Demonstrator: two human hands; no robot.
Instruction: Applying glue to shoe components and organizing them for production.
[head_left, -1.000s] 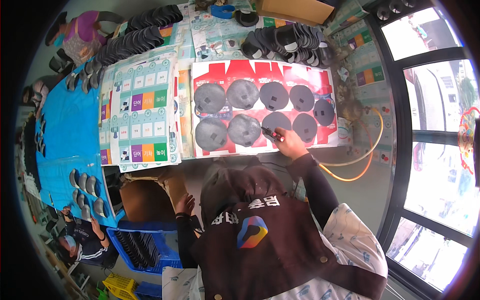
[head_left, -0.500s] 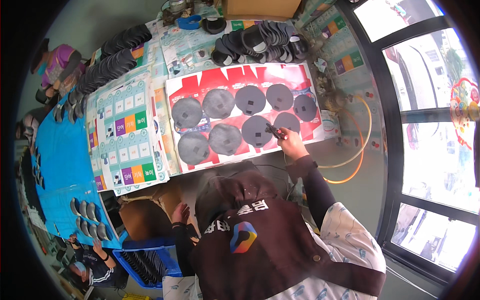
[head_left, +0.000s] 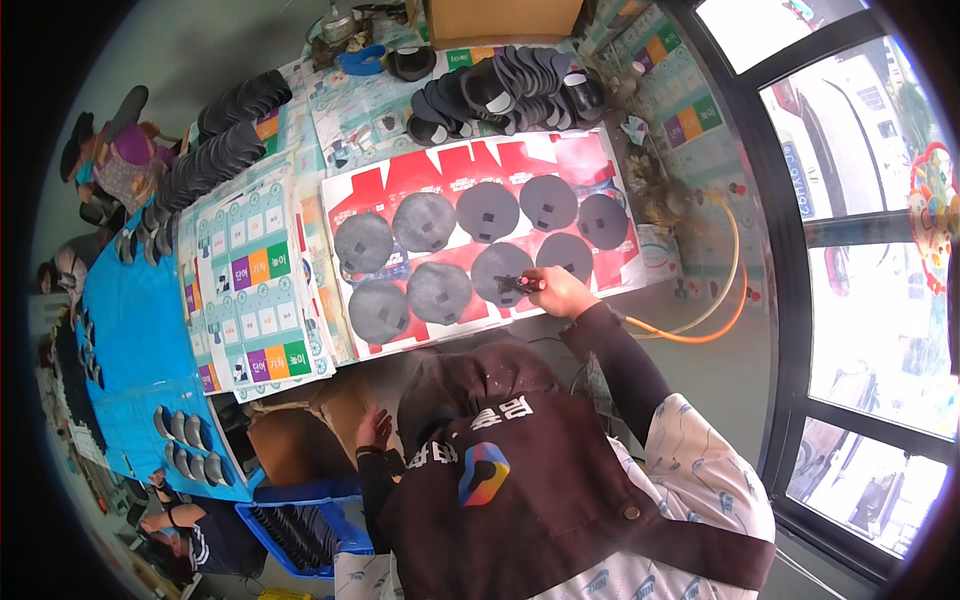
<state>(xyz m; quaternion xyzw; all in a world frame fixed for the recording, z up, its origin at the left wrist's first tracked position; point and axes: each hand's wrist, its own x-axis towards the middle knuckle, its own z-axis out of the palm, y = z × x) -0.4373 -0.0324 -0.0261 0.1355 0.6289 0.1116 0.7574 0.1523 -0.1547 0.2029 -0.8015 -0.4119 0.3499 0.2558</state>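
Note:
My right hand point(head_left: 556, 292) is closed around a small black spray gun point(head_left: 518, 284), held over the lower middle dark grey disc point(head_left: 497, 262). Two hoses, one of them an orange hose point(head_left: 690, 338), run from beside my right wrist toward the wall. Several such round discs lie in two rows on a red and white printed sheet point(head_left: 350, 200); each has a small dark square mark. Some discs at the left, such as a paler disc point(head_left: 440, 292), look greyer. Low beside the table edge, my left hand point(head_left: 374, 428) hangs with its fingers apart, holding nothing.
Stacked dark curved pieces point(head_left: 510, 90) stand behind the sheet, and more rows point(head_left: 215, 160) at the far left. A blue crate point(head_left: 300, 535) of dark pieces and a cardboard box point(head_left: 295, 440) sit below the table. Other people work along the blue-covered table point(head_left: 140, 330).
My right hand and the spray gun have moved left and slightly nearer, over the lower middle disc. The orange hose has shifted with them. My left hand stays low and open.

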